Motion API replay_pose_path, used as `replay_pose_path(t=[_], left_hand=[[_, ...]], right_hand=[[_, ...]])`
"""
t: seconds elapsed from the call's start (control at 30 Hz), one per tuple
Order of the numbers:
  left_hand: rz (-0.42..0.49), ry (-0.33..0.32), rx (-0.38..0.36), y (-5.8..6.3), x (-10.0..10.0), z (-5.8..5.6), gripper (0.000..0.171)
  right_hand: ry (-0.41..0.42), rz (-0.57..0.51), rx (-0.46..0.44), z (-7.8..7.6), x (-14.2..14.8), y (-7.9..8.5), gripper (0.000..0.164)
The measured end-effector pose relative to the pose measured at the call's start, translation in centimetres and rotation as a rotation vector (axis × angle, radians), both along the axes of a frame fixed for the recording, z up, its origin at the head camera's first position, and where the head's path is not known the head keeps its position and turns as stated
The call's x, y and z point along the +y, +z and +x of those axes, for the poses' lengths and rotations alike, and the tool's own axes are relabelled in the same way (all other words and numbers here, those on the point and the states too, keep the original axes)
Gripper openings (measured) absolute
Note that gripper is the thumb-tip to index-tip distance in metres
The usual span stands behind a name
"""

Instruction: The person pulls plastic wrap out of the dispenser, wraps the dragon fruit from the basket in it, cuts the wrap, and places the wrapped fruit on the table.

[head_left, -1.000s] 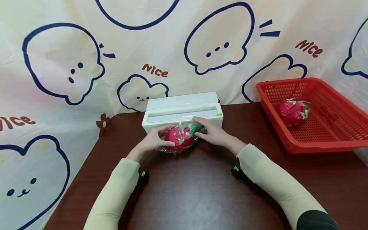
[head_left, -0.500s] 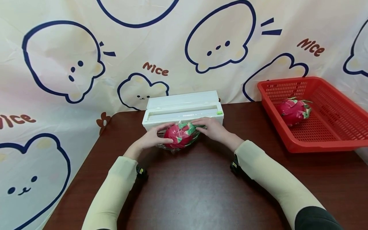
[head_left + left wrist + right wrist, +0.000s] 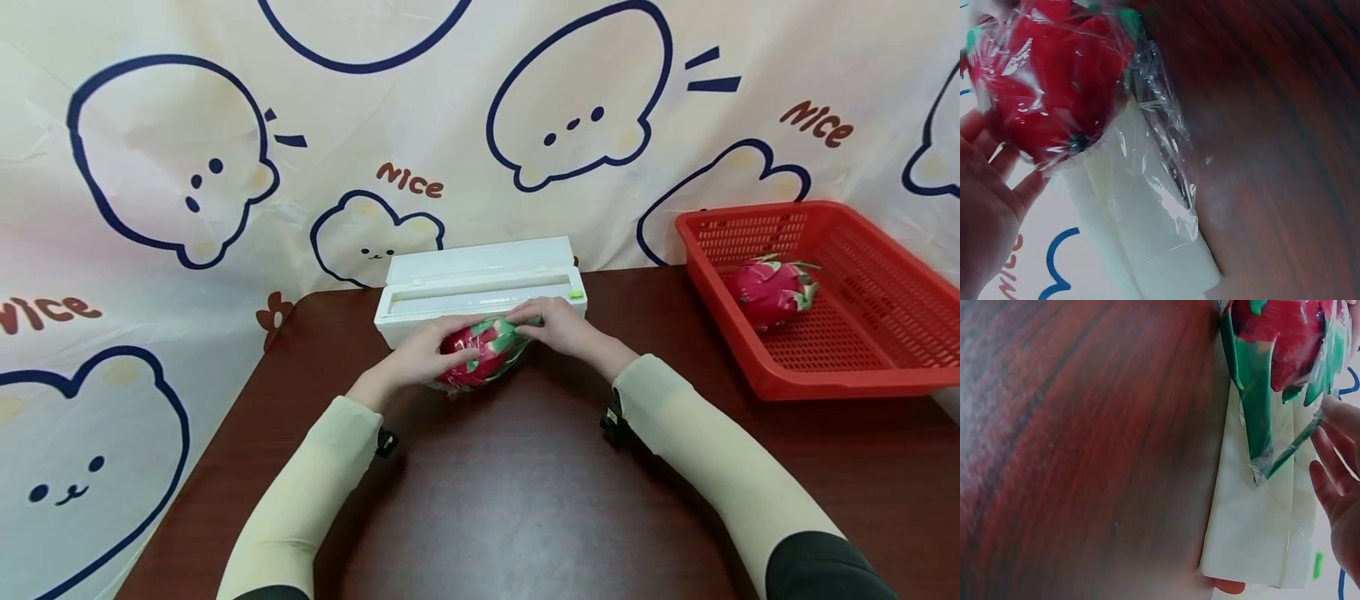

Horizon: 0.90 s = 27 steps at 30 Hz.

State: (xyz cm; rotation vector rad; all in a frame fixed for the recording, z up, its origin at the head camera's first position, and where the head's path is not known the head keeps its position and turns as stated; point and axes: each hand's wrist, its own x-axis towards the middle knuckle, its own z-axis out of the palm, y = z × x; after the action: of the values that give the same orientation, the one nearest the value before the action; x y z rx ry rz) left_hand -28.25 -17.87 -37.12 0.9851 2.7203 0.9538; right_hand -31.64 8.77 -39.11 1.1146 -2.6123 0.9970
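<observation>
A pink dragon fruit (image 3: pixel 489 357) with green leaf tips is wrapped in clear cling film (image 3: pixel 1166 194), which hangs loose past the fruit's end in the left wrist view. My left hand (image 3: pixel 416 357) grips the fruit's left end, thumb on the near side and fingers over the top. At the leafy right end, my right hand (image 3: pixel 564 327) pinches the film with thumb and fingertips close to a green leaf tip (image 3: pixel 1260 419). Directly behind the fruit is a long white box (image 3: pixel 480 283) with its lid raised and a small green tab at its right end.
A red perforated basket (image 3: pixel 840 383) stands at the right, holding another dragon fruit (image 3: pixel 772 292). The dark wooden table (image 3: pixel 495 500) ends at a cartoon-printed sheet (image 3: pixel 465 108) behind the box.
My left hand and the fruit have shifted slightly right over the last half second. The right hand's fingers have drawn in at the leafy end. Box and basket stay put.
</observation>
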Motion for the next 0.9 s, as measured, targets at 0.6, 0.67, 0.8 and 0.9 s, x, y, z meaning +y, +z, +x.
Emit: replay_pose_path(t=[0.6,0.67,0.8,0.9], left_hand=[[0.304,0.188,-0.206,-0.3,-4.2,0.6,0.042],[0.28,0.207,-0.174,-0.4,-5.3,0.9,0.041],[0.202,0.192,-0.138,-0.8,-6.8,1.6,0.037],[0.114,0.175,-0.132,-1.6,-7.3,1.6,0.034]], right_hand=[[-0.05,0.037,-0.094,0.4,0.0,-0.2,0.028],[-0.05,0.038,-0.091,0.4,0.1,-0.2,0.029],[-0.047,0.033,-0.084,0.1,0.1,-0.3,0.029],[-0.046,0.033,-0.079,0.0,0.1,-0.2,0.029]])
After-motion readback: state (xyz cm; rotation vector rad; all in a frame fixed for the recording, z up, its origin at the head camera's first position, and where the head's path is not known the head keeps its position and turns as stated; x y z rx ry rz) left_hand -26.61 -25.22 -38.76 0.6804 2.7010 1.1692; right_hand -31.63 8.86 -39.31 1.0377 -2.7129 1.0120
